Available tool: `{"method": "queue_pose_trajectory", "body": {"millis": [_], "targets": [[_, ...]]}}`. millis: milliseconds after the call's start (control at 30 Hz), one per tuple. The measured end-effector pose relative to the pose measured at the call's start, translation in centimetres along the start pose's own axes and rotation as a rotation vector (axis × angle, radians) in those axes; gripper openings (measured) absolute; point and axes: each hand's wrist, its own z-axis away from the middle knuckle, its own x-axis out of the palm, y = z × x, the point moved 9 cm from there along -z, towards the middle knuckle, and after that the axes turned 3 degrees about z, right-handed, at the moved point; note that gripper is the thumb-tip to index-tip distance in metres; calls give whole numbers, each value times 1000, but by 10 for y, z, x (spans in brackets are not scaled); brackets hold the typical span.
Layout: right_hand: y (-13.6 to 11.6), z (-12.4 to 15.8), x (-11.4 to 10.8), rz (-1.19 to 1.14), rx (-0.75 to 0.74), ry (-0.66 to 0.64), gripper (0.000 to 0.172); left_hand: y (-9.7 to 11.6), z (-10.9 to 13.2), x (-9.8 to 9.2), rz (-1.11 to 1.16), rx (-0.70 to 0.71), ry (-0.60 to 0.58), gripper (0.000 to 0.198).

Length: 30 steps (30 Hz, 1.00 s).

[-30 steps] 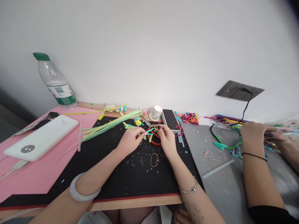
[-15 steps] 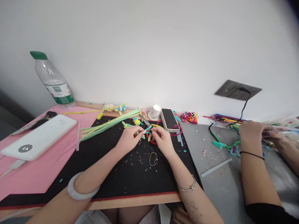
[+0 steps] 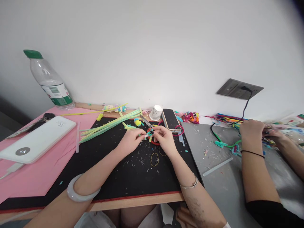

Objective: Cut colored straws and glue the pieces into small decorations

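Observation:
Above the black mat (image 3: 133, 177), my left hand (image 3: 133, 139) and my right hand (image 3: 163, 137) meet fingertip to fingertip. Between them is a short teal pipe cleaner (image 3: 148, 133), pinched by both; its exact shape is partly covered by the fingers. Just beyond the hands lie pliers (image 3: 146, 122) and a small yellow and blue fuzzy piece (image 3: 137, 122). A bundle of green and yellow pipe cleaners (image 3: 109, 126) stretches to the left of my left hand. Two thin rubber-band-like loops (image 3: 154, 159) rest on the mat below my fingers.
A paper cup (image 3: 156, 112) and a phone (image 3: 171, 119) stand near the wall. On the left are a power bank (image 3: 40, 139), pink sheets (image 3: 51, 171) and a bottle (image 3: 51, 82). At right, another person's hands (image 3: 253, 131) work over the grey table (image 3: 223, 186) among coloured pipe cleaners.
The teal pipe cleaner has turned between my fingertips, and my right fingers have shifted over it. The whole view has slid slightly, moving the surroundings a little left.

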Motion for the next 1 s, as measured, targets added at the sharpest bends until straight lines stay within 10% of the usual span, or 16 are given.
{"method": "queue_pose_trajectory", "body": {"millis": [267, 600, 1000], "targets": [[0, 2, 7, 22, -7, -90, 17, 6, 2, 11, -31, 63, -104, 21], [9, -3, -25, -32, 0, 207, 15, -22, 6, -35, 5, -165, 290, 23], [9, -3, -16, -108, 9, 136, 12, -22, 4, -32, 7, -143, 246, 23]]}}
